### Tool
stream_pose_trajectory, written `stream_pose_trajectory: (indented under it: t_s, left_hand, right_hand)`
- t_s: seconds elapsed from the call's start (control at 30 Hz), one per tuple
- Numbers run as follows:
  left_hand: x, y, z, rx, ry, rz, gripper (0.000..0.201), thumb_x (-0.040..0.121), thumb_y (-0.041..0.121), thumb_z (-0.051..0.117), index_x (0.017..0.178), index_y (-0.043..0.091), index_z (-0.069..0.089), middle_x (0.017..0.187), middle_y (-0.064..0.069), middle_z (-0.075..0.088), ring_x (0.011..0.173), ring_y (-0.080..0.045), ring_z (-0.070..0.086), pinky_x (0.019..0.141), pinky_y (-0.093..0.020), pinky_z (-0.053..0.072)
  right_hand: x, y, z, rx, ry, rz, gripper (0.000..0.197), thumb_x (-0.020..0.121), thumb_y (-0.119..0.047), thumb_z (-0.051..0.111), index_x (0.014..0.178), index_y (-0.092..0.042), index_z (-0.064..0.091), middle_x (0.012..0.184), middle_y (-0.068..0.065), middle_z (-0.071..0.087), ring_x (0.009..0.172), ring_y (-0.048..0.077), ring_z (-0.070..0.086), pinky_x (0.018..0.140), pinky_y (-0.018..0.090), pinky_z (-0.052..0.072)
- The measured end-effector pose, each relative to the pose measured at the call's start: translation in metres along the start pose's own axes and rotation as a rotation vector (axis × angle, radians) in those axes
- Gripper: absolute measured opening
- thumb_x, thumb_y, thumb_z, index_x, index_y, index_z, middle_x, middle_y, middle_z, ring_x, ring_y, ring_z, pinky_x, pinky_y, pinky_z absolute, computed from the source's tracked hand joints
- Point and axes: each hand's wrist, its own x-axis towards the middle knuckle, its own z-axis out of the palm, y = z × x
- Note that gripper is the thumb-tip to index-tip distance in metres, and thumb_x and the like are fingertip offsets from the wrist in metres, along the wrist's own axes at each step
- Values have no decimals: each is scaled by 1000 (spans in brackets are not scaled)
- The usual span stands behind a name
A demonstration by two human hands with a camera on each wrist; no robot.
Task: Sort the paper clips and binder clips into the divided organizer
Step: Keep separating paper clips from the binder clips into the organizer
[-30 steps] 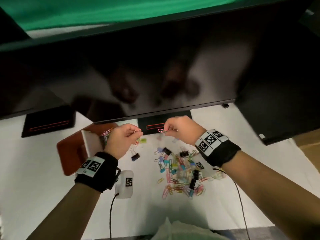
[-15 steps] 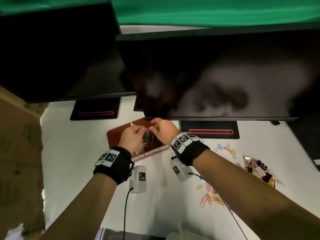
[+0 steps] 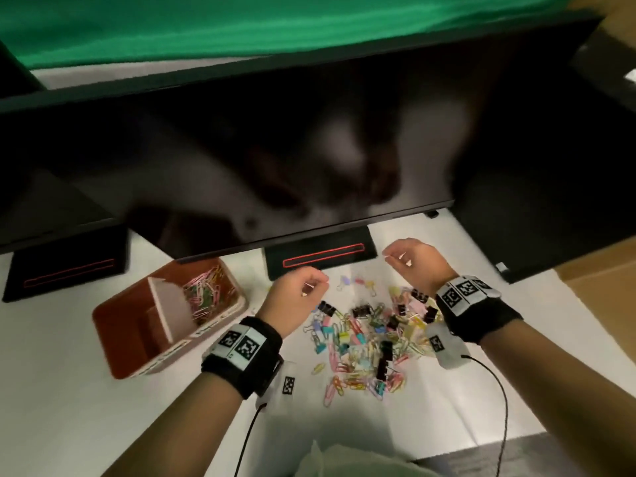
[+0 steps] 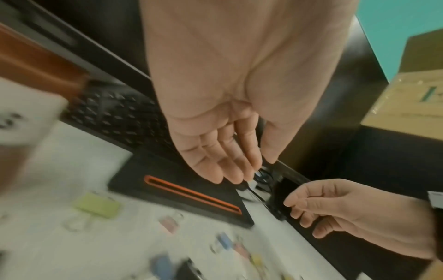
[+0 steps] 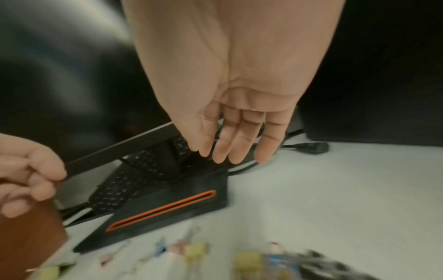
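The brown divided organizer (image 3: 117,325) stands at the left of the white table, and its far right compartment holds a heap of coloured paper clips (image 3: 206,290). A mixed pile of paper clips and binder clips (image 3: 364,339) lies in the middle. My left hand (image 3: 318,285) hovers above the pile's left edge, fingers loosely curled and holding nothing. My right hand (image 3: 392,258) hovers above the pile's far right side, also with nothing in it. The wrist views show bare palms: the left hand (image 4: 242,168) and the right hand (image 5: 235,153) have relaxed fingers.
A large black monitor (image 3: 309,149) overhangs the back of the table, and its stand base (image 3: 320,256) with a red slot sits just beyond the hands. A second base (image 3: 65,270) is at the far left. A cardboard box (image 3: 599,277) is at the right. Cables (image 3: 502,390) trail from the wrists.
A second ago each hand pinched a paper clip; half a second ago both were over the organizer. Now both hands are back above the pile and hold nothing.
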Motion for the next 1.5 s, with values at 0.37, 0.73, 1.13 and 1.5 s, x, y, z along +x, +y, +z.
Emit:
stream_pose_trajectory:
  t_s: [0.37, 0.73, 1.13, 1.5]
  left_hand:
    - [52, 34, 128, 256, -218, -50, 34, 85, 15, 59, 118, 22, 54, 111, -1, 50, 91, -15, 56, 85, -25, 47]
    - [78, 22, 151, 482, -299, 47, 36, 80, -2, 60, 110, 19, 63, 95, 1, 48, 92, -19, 56, 86, -27, 45]
    - [73, 23, 134, 329, -71, -55, 23, 86, 7, 58, 109, 11, 62, 102, -4, 53, 88, -13, 55, 84, -21, 43]
    - [64, 22, 129, 452, -7, -110, 36, 87, 9, 58, 120, 20, 51, 116, -1, 43, 97, -17, 52, 94, -32, 47]
  right_hand:
    - [-21, 92, -9, -69, -311, 50, 36, 81, -39, 67, 114, -27, 60, 102, -5, 54, 97, 15, 54, 90, 31, 47]
    - [-10, 109, -4, 19, -409, -152, 32, 85, -26, 63, 117, -30, 63, 110, 2, 54, 99, 13, 50, 87, 22, 39]
    - [-4, 124, -8, 86, -311, -161, 14, 80, -12, 64, 92, -14, 59, 90, 1, 56, 83, 16, 55, 78, 30, 49]
    - [-2, 117, -9, 15, -293, -206, 28, 86, -36, 61, 113, -31, 61, 114, -2, 52, 105, 15, 50, 97, 30, 41]
